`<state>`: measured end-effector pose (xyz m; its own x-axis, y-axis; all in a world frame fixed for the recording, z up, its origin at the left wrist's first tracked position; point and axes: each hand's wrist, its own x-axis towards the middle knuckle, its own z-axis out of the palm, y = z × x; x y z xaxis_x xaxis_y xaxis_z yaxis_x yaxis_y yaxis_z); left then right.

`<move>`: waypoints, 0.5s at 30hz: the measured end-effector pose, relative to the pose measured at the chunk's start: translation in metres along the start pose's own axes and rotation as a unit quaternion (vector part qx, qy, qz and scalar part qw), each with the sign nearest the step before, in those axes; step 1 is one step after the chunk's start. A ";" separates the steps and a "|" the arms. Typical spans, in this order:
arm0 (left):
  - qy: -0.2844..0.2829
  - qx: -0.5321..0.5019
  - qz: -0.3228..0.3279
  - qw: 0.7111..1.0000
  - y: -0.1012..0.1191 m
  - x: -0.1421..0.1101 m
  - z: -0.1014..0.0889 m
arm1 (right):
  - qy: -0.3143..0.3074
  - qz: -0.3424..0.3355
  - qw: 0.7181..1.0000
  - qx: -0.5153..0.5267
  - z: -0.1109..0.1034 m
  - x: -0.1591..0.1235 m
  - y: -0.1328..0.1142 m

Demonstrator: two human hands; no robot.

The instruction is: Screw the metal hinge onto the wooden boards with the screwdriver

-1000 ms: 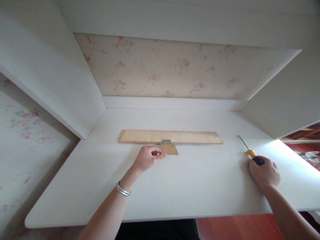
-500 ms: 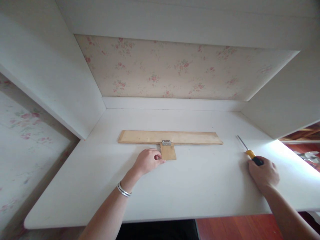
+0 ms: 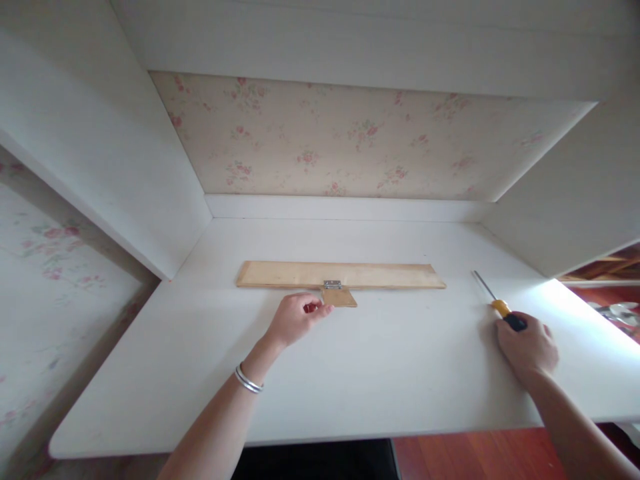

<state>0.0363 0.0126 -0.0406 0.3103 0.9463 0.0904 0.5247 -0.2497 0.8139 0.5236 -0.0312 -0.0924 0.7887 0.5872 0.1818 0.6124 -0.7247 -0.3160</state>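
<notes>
Small wooden piece [image 3: 340, 297] at the left hand's [image 3: 295, 317] 2 o'clock, right hand [image 3: 530, 343] well apart

Taking 12 o'clock as straight away from the person, the left hand is much the nearer of the two hands. Its thumb and fingers are curled almost together at the small piece's left side, the thumb along the near-left corner, and they appear to pinch it; the far fingertips cannot be made out. The right hand is wrapped around the handle of a screwdriver [image 3: 500, 307], whose shaft points toward 11 o'clock, to the right of the wood and apart from it. From that hand, the small piece lies between 9 and 10 o'clock.

The small piece sits on the 6 o'clock side of a metal hinge [image 3: 332, 284], and seems tilted up from the tabletop [image 3: 380, 373], though by how much is hard to judge. The hinge joins it to the near edge of a long wooden strip [image 3: 390, 275], close to the strip's middle. The strip's long axis runs from 9 to 3 o'clock, so the small piece stands crosswise to it. Beyond the strip, at 12 o'clock, is a flower-patterned panel [image 3: 320, 137].
</notes>
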 end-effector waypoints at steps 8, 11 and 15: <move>-0.023 0.016 0.006 1.000 -0.011 0.001 0.004 | -0.001 -0.001 1.000 -0.003 0.002 0.001 0.002; -0.032 0.063 0.012 0.997 -0.016 0.001 0.008 | -0.003 0.000 1.000 -0.005 0.004 0.003 0.003; -0.034 0.082 0.013 0.996 -0.017 0.001 0.010 | -0.002 -0.004 1.000 -0.006 0.005 0.004 0.004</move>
<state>0.0352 0.0156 -0.0598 0.3754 0.9245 0.0658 0.6371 -0.3089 0.7062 0.5292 -0.0300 -0.0971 0.7833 0.5947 0.1812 0.6198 -0.7241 -0.3025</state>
